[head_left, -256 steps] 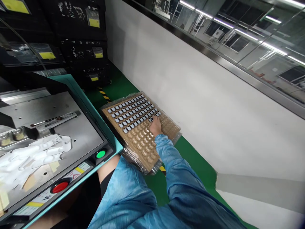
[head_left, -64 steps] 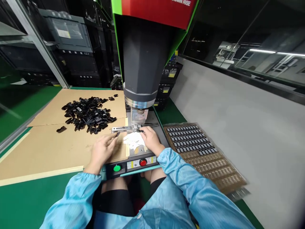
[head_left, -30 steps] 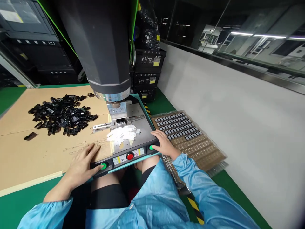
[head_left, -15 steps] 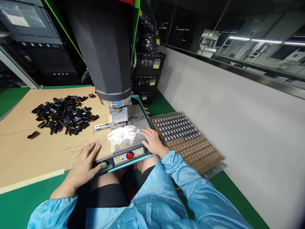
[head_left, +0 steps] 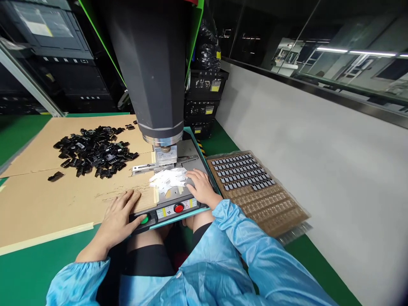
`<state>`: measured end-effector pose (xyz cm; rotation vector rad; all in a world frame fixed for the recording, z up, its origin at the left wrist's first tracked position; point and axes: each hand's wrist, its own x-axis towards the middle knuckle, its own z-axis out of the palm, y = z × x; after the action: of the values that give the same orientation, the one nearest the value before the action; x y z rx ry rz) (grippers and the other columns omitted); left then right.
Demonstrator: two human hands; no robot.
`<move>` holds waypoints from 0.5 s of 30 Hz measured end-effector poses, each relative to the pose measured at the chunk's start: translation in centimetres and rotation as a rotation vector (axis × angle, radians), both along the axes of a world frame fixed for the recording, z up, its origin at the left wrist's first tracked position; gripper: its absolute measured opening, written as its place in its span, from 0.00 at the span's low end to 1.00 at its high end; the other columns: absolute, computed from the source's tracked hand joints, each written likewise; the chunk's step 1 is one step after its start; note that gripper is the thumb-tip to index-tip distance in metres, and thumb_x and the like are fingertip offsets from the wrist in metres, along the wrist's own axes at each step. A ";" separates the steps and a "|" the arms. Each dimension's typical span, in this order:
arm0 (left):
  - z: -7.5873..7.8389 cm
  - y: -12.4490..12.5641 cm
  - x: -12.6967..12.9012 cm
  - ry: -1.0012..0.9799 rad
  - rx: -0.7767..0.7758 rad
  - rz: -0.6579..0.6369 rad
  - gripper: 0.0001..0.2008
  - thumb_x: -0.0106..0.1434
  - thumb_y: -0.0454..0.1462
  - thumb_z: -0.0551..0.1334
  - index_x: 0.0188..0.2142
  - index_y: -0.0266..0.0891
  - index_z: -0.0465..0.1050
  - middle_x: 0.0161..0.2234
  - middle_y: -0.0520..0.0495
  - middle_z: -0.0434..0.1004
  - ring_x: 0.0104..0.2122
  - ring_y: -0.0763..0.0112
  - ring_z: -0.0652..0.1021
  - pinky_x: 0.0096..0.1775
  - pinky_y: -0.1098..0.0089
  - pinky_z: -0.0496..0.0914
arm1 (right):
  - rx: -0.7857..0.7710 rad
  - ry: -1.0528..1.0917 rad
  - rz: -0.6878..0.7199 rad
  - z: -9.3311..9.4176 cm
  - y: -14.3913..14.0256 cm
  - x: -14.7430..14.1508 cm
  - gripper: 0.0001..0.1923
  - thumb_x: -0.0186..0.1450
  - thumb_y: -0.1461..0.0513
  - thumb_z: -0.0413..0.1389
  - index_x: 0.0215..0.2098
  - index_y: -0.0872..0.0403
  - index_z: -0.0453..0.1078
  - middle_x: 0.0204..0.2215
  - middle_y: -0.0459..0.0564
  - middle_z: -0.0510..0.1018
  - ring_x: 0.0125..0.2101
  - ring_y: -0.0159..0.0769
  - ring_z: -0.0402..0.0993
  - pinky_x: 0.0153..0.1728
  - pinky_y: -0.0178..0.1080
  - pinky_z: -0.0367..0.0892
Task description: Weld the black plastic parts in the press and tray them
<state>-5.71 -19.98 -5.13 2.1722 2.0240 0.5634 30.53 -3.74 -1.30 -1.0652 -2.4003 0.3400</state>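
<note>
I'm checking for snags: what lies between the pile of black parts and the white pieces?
The head view shows cardboard between the black parts and the white pieces, with the end of a thin metal bar jutting into that stretch.

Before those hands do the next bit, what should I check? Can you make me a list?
1. Left hand at the green button: ok, its thumb is there.
2. Green button pressed down: cannot tell.
3. Right hand well away from the white pieces: not ok, its fingertips are right beside them.
4. Red button uncovered: ok.
5. Something under the metal block: cannot tell, too small.
6. Black parts available: ok, a big pile.
</note>
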 end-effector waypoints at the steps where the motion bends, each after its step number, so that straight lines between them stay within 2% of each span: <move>1: 0.2 0.2 0.0 -0.030 0.000 0.010 0.39 0.71 0.59 0.59 0.74 0.45 0.63 0.75 0.37 0.60 0.74 0.43 0.61 0.74 0.41 0.56 | -0.001 0.030 -0.005 -0.1 0.2 0.0 0.24 0.74 0.60 0.59 0.68 0.51 0.70 0.67 0.57 0.74 0.70 0.52 0.62 0.70 0.57 0.59; 5: 1.5 2.0 0.0 -0.177 0.024 0.035 0.35 0.71 0.59 0.59 0.69 0.44 0.67 0.69 0.38 0.69 0.70 0.47 0.68 0.72 0.46 0.63 | -0.022 0.108 -0.038 -0.2 1.6 -0.2 0.25 0.72 0.62 0.58 0.67 0.51 0.70 0.64 0.58 0.75 0.68 0.51 0.64 0.69 0.58 0.61; 8: 2.4 4.1 0.5 -0.201 0.041 0.023 0.34 0.72 0.59 0.59 0.67 0.42 0.70 0.67 0.37 0.72 0.68 0.48 0.71 0.70 0.48 0.65 | -0.042 0.099 -0.050 -0.1 2.9 -0.7 0.28 0.70 0.61 0.61 0.68 0.53 0.68 0.67 0.60 0.73 0.70 0.52 0.62 0.70 0.58 0.60; 11: 2.5 6.1 1.8 -0.148 0.005 0.028 0.38 0.72 0.59 0.57 0.70 0.38 0.66 0.70 0.34 0.69 0.71 0.45 0.67 0.72 0.46 0.61 | -0.070 0.029 -0.041 -0.3 3.5 -1.4 0.35 0.71 0.57 0.62 0.73 0.56 0.62 0.72 0.63 0.66 0.74 0.54 0.55 0.73 0.59 0.56; 15: 1.8 7.8 4.2 -0.096 -0.044 0.027 0.44 0.71 0.61 0.57 0.74 0.35 0.59 0.74 0.31 0.61 0.75 0.40 0.59 0.74 0.41 0.52 | -0.087 -0.096 -0.019 -0.6 3.2 -2.3 0.43 0.72 0.51 0.62 0.78 0.56 0.54 0.76 0.64 0.58 0.78 0.58 0.47 0.76 0.63 0.47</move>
<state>-1.54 -12.14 -3.34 2.0548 2.0003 0.6081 28.23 -0.57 -1.86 -1.1668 -2.4781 0.3987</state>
